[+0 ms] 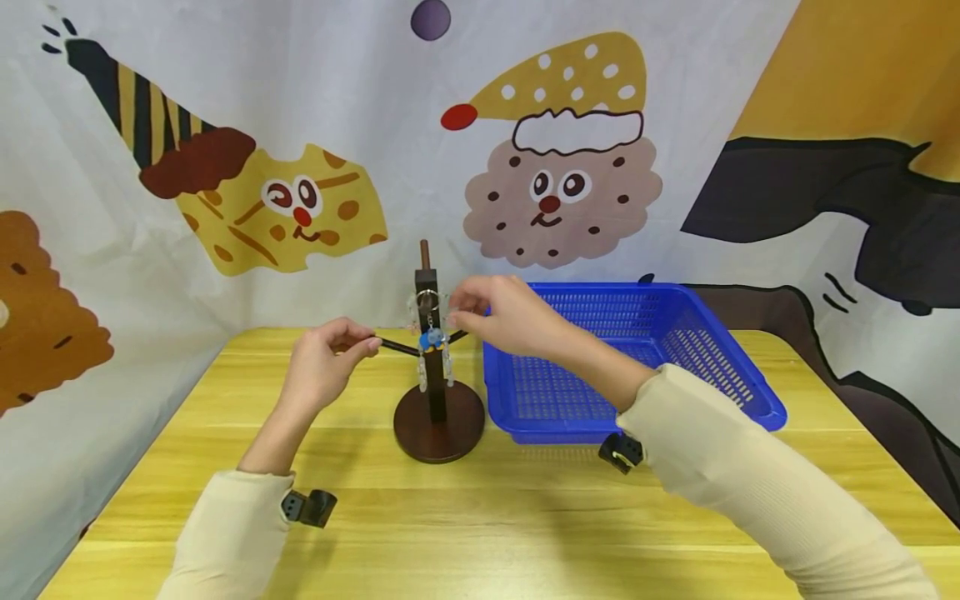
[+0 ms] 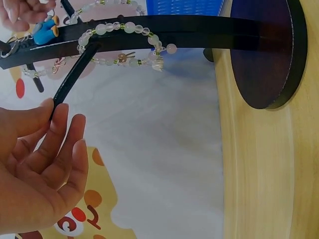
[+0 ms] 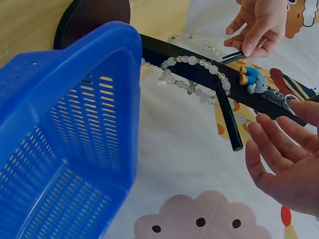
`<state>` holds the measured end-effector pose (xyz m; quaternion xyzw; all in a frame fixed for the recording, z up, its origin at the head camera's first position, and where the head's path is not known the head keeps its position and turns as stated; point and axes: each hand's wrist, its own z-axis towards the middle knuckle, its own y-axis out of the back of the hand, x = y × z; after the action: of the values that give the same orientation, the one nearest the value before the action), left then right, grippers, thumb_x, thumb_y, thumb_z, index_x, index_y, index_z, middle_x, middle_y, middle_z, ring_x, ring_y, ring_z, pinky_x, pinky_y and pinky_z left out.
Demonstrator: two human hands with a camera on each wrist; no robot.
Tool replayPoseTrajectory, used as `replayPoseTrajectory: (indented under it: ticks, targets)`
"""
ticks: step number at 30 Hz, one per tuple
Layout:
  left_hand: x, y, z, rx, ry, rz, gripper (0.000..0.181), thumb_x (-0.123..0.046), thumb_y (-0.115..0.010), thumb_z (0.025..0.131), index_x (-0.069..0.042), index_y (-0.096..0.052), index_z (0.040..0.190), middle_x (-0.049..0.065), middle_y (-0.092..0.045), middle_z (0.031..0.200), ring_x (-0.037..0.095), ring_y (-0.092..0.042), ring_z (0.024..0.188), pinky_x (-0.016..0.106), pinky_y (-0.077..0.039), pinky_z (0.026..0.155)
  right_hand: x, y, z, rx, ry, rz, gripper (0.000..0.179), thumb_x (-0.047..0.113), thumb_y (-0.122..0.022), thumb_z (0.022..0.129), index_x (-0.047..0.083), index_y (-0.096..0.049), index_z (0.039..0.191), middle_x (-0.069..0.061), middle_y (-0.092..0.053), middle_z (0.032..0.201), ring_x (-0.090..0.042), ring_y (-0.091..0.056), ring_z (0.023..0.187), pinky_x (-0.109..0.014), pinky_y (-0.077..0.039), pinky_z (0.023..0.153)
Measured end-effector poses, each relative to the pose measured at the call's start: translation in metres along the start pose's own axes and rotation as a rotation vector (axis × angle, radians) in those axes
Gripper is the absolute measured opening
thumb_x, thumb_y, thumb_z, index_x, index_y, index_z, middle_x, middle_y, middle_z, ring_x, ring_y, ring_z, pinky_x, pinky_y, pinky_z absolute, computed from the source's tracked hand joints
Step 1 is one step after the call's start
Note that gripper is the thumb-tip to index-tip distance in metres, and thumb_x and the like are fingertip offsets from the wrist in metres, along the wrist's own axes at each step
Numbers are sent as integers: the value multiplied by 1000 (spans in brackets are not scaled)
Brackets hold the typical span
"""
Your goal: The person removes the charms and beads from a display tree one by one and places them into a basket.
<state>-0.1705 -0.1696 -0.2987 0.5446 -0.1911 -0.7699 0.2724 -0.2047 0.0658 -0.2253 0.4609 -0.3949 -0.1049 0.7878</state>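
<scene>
A dark wooden stand with a round base and side arms is upright on the table. My left hand pinches the tip of its left arm between thumb and fingers. Clear and pale beaded bracelets hang from the side arms, close to the post. From the top of the post dangles a keychain with a metal ring and a small blue-and-grey figure. Beside that ring is my right hand, its fingers loosely extended, the fingertips right by the ring in the right wrist view.
A blue plastic basket with perforated walls stands just right of the stand, under my right forearm. Behind the wooden table hangs a white cloth printed with cartoon figures.
</scene>
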Motion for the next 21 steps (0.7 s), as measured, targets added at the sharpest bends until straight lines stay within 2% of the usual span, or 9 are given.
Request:
replayPoseTrajectory:
  ticks: [7,15,21]
  targets:
    - [2,-1,1,4,1,-8,15,-16,-62,88,-2,-66,91,12,-68,86,27,-64,81,37,-47,68,0,-1,8,-30,-43,23,12,15,-60,89,5,-64,95,-2,-63,80,-14,-55,72,-27,-45,64]
    - [4,-2,2,6,-9,-17,13,-14,-62,88,-1,-65,89,12,-69,85,25,-65,79,37,-47,68,2,-6,13,-81,-16,50,8,13,-61,88,5,-63,85,-3,-63,75,-12,-56,65,-25,-45,61]
    - [4,-2,2,0,-16,-13,12,-13,-62,88,-1,-65,90,11,-69,84,25,-65,79,36,-48,67,4,-9,14,-106,-3,39,9,10,-59,89,4,-65,84,-1,-62,72,-11,-56,63,-25,-44,59]
